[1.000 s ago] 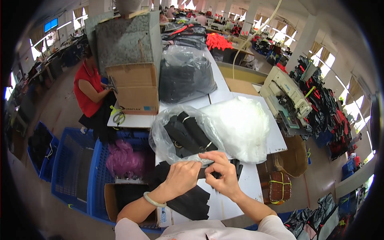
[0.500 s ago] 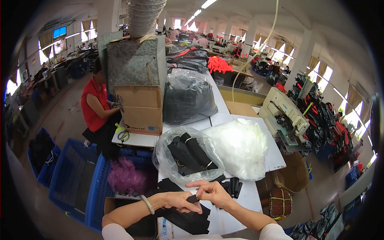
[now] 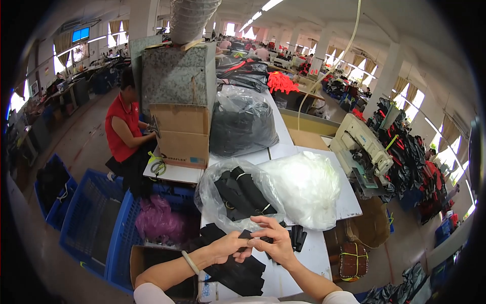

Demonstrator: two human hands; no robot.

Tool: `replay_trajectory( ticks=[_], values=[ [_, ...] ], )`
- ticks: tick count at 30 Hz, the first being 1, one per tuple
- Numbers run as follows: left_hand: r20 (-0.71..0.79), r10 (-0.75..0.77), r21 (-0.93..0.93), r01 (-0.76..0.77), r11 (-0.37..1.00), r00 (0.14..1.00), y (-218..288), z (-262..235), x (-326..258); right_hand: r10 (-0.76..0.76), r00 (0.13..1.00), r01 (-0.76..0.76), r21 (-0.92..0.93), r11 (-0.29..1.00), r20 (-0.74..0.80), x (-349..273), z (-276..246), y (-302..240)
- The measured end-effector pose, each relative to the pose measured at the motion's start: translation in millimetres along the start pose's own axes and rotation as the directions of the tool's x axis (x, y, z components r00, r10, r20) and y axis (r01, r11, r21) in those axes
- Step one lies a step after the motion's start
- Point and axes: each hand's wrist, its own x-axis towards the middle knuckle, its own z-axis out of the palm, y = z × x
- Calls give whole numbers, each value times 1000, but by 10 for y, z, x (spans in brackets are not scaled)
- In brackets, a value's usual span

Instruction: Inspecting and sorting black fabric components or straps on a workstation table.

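Observation:
Over the near end of the white table, both my hands meet at a small black fabric piece [image 3: 245, 234]. My left hand [image 3: 228, 248], with a pale bangle on its wrist, is closed round it. The thumb and a finger of my right hand [image 3: 274, 243] pinch its other end, while the remaining fingers are raised. Flat black fabric pieces [image 3: 240, 278] lie beneath my hands. Small rolled black pieces [image 3: 298, 237] rest to the right. Just beyond, an open clear plastic bag [image 3: 206, 200] holds black fabric bundles [image 3: 240, 192].
A stuffed white plastic bag [image 3: 306, 190] stands at the right, near a sewing machine [image 3: 359, 147]. An open cardboard box [image 3: 137, 266] and blue crates [image 3: 93, 223] are on my left. A person in red [image 3: 123, 126] sits beyond, beside a metal box under a duct.
My hands have drawn closer together and moved slightly up. The black piece is now mostly covered by my fingers. The view has shifted a little.

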Motion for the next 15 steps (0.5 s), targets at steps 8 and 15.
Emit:
replay_trajectory(
  ticks=[8,15],
  values=[
    [74,-1,-452,34,891,997,-249,184,-52,-366,931,327,-425,844,-12,-2,128,-99],
    [-308,528,317,-439,841,791,-346,139,-7,-28,994,21,66,998,107,12,199,-13]
  ],
)
